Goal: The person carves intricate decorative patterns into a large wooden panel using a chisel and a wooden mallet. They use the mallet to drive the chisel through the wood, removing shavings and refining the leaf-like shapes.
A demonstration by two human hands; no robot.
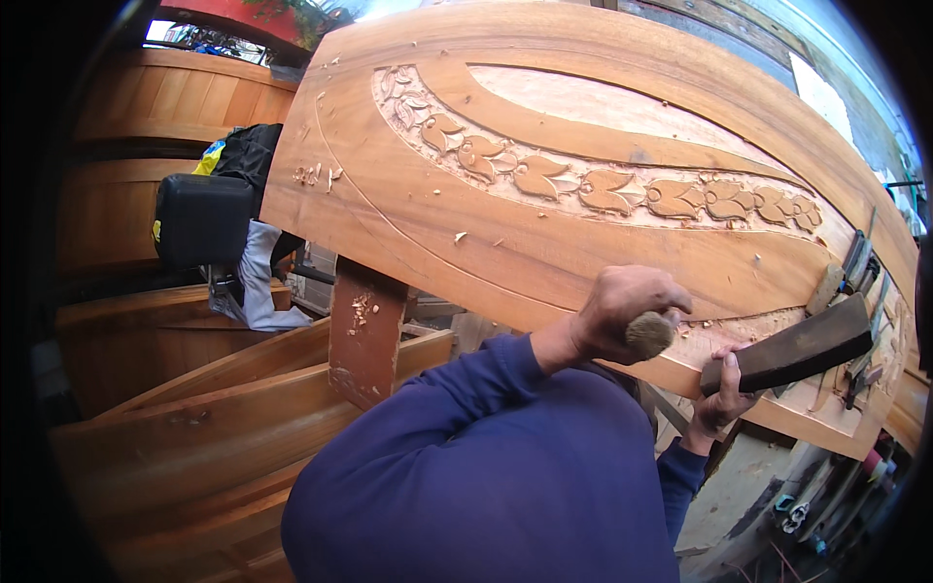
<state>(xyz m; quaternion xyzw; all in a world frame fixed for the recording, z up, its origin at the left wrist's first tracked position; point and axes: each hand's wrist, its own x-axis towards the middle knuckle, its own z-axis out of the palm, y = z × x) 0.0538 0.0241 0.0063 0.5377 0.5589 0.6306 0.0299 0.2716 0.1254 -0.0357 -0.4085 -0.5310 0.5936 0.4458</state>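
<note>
A large carved wooden panel (428, 233) lies before me, with a curved band of raised leaf-and-flower shapes (607, 191) across it. Over its near edge, my left hand (622, 306) is closed around a carving chisel (649, 335). Only the round wooden butt of its handle faces me; the blade is hidden under the hand. To the right, my right hand (724, 396) grips one end of a long dark wooden block (792, 352), thumb along its side. The block's other end reaches over the right part of the panel.
Several carving tools (860, 260) lie at the panel's right end, beside a small wood block (824, 290). Wood chips are scattered over the panel. A brown board (366, 330) stands at its near left. Farther left are a black case (202, 220), a grey cloth (260, 282) and wooden panels (224, 418).
</note>
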